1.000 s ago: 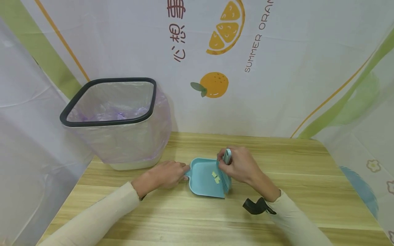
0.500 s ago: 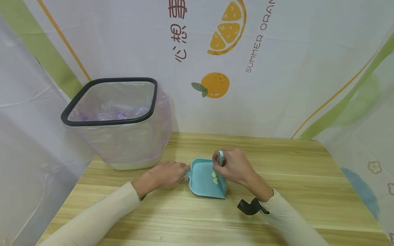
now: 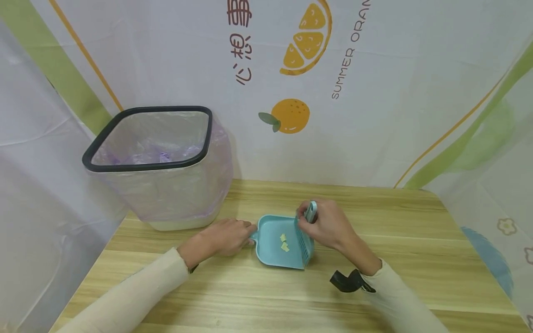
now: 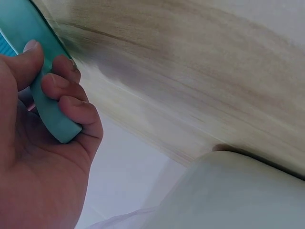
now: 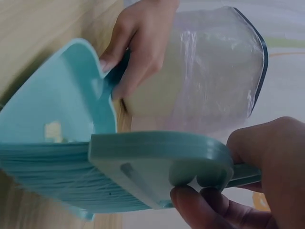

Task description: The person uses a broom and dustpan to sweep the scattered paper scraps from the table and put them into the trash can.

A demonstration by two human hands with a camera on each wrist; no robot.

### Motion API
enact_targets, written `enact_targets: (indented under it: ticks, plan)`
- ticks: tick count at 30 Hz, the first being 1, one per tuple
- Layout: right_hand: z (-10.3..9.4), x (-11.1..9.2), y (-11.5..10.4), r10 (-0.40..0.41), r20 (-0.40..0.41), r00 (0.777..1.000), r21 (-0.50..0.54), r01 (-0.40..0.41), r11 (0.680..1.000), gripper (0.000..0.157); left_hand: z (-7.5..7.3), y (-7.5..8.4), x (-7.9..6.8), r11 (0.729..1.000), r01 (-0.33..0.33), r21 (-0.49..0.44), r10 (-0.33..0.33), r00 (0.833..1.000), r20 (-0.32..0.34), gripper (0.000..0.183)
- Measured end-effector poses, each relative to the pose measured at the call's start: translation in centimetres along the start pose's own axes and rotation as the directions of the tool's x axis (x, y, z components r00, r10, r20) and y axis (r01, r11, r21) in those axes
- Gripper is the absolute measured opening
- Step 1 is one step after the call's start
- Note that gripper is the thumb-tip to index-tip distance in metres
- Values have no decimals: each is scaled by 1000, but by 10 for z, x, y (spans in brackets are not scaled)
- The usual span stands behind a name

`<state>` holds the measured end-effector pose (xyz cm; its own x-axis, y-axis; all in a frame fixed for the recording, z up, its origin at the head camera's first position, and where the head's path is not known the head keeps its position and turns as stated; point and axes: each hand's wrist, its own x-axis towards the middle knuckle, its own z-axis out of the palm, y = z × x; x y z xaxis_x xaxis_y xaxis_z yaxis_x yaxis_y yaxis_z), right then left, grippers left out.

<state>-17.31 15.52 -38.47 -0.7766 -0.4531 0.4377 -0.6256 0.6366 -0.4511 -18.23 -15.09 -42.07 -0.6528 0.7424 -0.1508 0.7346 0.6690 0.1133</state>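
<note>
A small teal dustpan (image 3: 272,252) lies on the wooden table, its handle pointing left. My left hand (image 3: 229,236) grips that handle; in the left wrist view the fingers (image 4: 66,88) curl round it. In my right hand (image 3: 326,224) is a matching teal hand brush (image 5: 157,157), pinched by the handle between thumb and fingers. The brush's bristles (image 3: 303,245) stand at the dustpan's open right edge. Two small pale yellow scraps (image 3: 284,243) lie on the middle of the dustpan, left of the bristles.
A bin (image 3: 179,189) with a black rim and a thin purple-tinted liner stands at the table's back left, just behind my left hand. The wooden table (image 3: 395,231) ends at a white printed curtain (image 3: 366,138) at the back.
The right hand swept the brush left over the dustpan, then drew it back to the right edge. The yellow scraps moved left, deeper into the dustpan. The left hand stayed put.
</note>
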Motion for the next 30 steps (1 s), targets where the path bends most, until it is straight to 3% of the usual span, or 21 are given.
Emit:
enact_targets:
  ticks: [8,16,30]
  plan:
    - [-13,-21,17,30,-42,999,-39,-31,999,7,2,-2,-3,998,19,-61,-18,1000,13,18]
    - [-15,-29,23,30,-44,999,-39,-31,999,6,0,-3,-5,996,-5,-92,5,1000,1,16]
    - [-15,-30,25,14,-58,998,-46,-17,999,8,-25,3,-11,987,-63,-146,57,997,-46,20]
